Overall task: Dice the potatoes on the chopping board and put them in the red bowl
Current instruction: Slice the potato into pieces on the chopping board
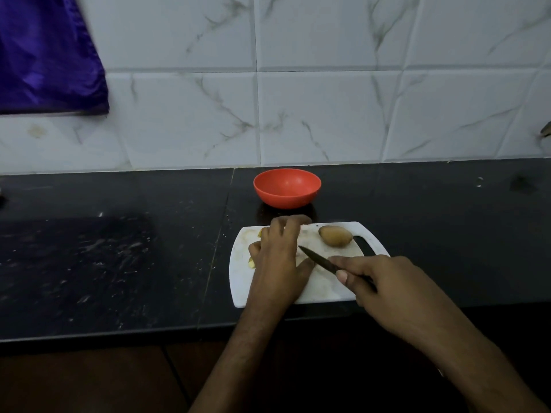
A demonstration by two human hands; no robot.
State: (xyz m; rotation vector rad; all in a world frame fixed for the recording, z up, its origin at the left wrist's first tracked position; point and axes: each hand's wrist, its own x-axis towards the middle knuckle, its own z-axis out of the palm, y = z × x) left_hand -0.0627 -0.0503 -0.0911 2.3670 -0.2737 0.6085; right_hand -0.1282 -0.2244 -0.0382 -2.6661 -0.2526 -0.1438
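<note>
A white chopping board (322, 289) lies on the black counter. A whole brown potato (334, 235) sits at its far right, beside the handle slot. My left hand (280, 257) covers the board's left half with curled fingers over yellow potato pieces (252, 263), which peek out at its left edge; whether it grips them I cannot tell. My right hand (384, 286) grips a dark knife (319, 260), blade pointing left toward my left hand. The red bowl (287, 188) stands behind the board and looks empty.
The black counter (119, 248) stretches left and right of the board, with its front edge just below the board. A tiled wall rises behind the bowl. A purple cloth (44, 55) hangs at the upper left.
</note>
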